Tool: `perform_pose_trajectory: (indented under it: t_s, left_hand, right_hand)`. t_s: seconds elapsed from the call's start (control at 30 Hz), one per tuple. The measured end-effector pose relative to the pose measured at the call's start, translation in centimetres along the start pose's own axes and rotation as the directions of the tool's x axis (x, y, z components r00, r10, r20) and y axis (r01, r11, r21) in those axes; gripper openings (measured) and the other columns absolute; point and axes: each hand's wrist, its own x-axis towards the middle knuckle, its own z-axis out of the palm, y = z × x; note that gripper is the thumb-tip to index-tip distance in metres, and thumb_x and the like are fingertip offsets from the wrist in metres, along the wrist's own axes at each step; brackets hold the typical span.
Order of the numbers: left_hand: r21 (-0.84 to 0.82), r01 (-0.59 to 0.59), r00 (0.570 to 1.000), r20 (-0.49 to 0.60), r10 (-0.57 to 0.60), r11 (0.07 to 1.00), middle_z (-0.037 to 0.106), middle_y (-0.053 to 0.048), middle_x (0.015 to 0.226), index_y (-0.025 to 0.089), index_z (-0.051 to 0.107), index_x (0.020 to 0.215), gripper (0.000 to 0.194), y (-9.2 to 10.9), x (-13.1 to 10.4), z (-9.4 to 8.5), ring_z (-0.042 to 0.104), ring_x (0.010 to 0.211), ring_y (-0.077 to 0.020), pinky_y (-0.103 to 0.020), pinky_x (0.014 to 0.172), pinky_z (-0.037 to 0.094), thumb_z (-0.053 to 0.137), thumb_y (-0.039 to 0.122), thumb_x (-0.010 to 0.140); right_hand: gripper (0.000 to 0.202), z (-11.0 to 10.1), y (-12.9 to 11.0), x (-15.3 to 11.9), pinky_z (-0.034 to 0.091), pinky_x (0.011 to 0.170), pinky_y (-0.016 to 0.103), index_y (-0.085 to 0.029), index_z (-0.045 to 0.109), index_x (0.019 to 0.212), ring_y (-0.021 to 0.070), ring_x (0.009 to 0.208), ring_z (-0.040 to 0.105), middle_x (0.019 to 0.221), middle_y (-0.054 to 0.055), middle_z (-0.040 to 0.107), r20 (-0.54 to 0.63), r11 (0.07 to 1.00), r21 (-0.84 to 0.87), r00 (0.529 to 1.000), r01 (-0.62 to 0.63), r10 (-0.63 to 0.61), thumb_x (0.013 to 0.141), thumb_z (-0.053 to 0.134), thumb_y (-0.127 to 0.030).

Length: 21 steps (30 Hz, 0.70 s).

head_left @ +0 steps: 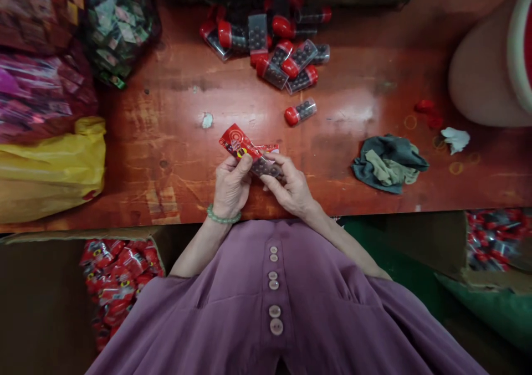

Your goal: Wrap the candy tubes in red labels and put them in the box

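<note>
Between both hands, just above the table's front edge, is a small packet with a red printed upper part and a clear lower part full of dark balls. My left hand pinches it from the left with the thumb on top. From the right, my right hand grips its clear end between thumb and fingers. Whether the balls sit in a separate tube inside cannot be made out. Behind the right fingers another red printed piece partly shows. Nearest beyond the hands lies a clear tube of dark balls with a red cap.
Several similar red-capped tubes are heaped farther back. Filled bags, one yellow, line the left side. At right are a crumpled dark cloth, white tissue and a large bucket. Red packets fill a box below left.
</note>
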Motion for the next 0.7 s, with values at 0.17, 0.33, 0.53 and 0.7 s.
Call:
perform_pose_trajectory:
  t_s: [0.17, 0.33, 0.53, 0.7]
  left_hand:
    - [0.021, 0.049, 0.995, 0.091, -0.051, 0.999, 0.076, -0.003, 0.083, 0.02, 0.077, 0.081, 0.041, -0.1, -0.2, -0.3, 0.069, 0.075, -0.0171, -0.029, 0.067, 0.054, 0.091, 0.051, 0.058]
    - [0.063, 0.079, 0.994, 0.064, -0.083, 0.995, 0.072, -0.002, 0.067, 0.016, 0.073, 0.069, 0.039, -0.2, -0.7, 0.0, 0.052, 0.047, -0.0086, -0.024, 0.043, 0.041, 0.09, 0.051, 0.059]
    - [0.038, 0.132, 0.987, 0.082, -0.135, 0.99, 0.074, -0.002, 0.071, 0.017, 0.078, 0.077, 0.032, -0.6, -1.8, 0.2, 0.062, 0.06, -0.0111, -0.023, 0.057, 0.049, 0.09, 0.042, 0.061]
    - [0.088, 0.206, 0.971, 0.104, -0.214, 0.975, 0.077, -0.005, 0.08, 0.017, 0.079, 0.08, 0.032, -0.8, -3.0, -0.6, 0.069, 0.072, -0.0147, -0.029, 0.078, 0.054, 0.092, 0.038, 0.058]
  right_hand:
    - [0.032, -0.1, -0.2, 0.1, 0.057, 0.063, 0.025, -0.025, 0.049, 0.119, 0.0092, 0.061, 0.062, 0.09, -0.001, 0.066, 0.032, 0.993, 0.107, 0.999, -0.04, 0.037, 0.095, 0.058, -0.043]
    - [0.036, 0.5, -0.1, 0.8, 0.052, 0.056, 0.02, -0.024, 0.045, 0.104, 0.0056, 0.054, 0.058, 0.078, -0.006, 0.061, 0.125, 0.892, 0.405, 0.979, -0.201, 0.164, 0.088, 0.066, -0.048]
    - [0.045, -0.3, 0.6, 0.3, 0.056, 0.064, 0.025, -0.025, 0.044, 0.118, 0.0094, 0.062, 0.065, 0.086, -0.003, 0.071, 0.085, 0.984, 0.164, 0.995, -0.072, 0.058, 0.087, 0.069, -0.046]
    - [0.04, -1.6, 2.1, 0.0, 0.053, 0.06, 0.025, -0.024, 0.054, 0.117, 0.0146, 0.065, 0.069, 0.084, 0.002, 0.076, 0.107, 0.916, -0.252, 0.95, 0.31, -0.292, 0.09, 0.065, -0.052]
